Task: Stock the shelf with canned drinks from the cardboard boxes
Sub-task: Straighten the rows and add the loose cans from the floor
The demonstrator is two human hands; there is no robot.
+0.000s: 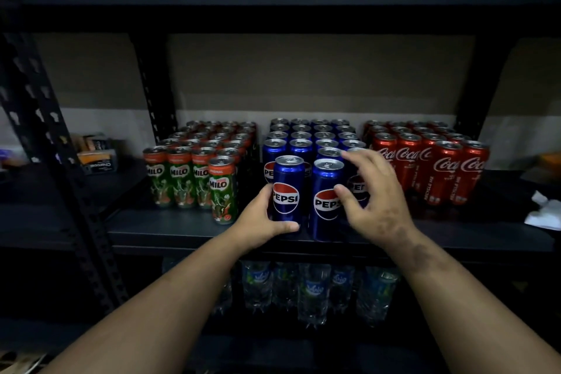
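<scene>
Two hands at the front of the Pepsi cans on a dark metal shelf.

The left hand (261, 219) grips an upright Pepsi can (287, 190) low on its side, thumb curled around the base, at the front edge of the shelf (170, 229). The right hand (375, 195) is spread with fingers apart and holds nothing; its thumb is at the side of a second Pepsi can (326, 199) just beside the first. Behind them stand the Pepsi rows (309, 134), between the Milo cans (194, 161) on the left and the Coca-Cola cans (431, 158) on the right. Water bottles (314, 291) stand on the lower level.
</scene>
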